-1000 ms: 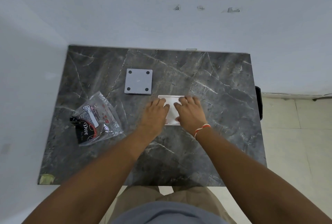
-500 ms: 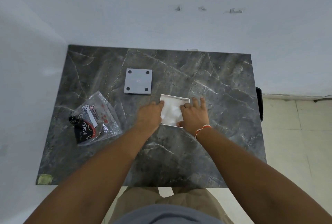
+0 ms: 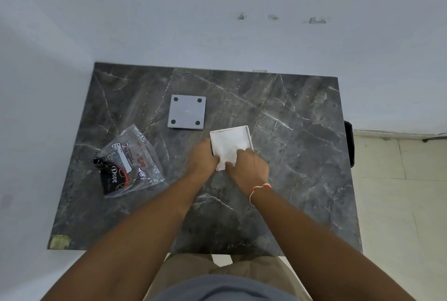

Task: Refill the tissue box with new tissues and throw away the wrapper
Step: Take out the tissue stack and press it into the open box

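White tissue box (image 3: 231, 142) at centre frame, tissues (image 3: 228, 150) inside. My left hand (image 3: 202, 158) clamps its left wall; right hand (image 3: 248, 167) presses down, fingers seemingly together. Light, soft stack; grip the stiff walls. Crinkly wrapper (image 3: 128, 163) lies left.
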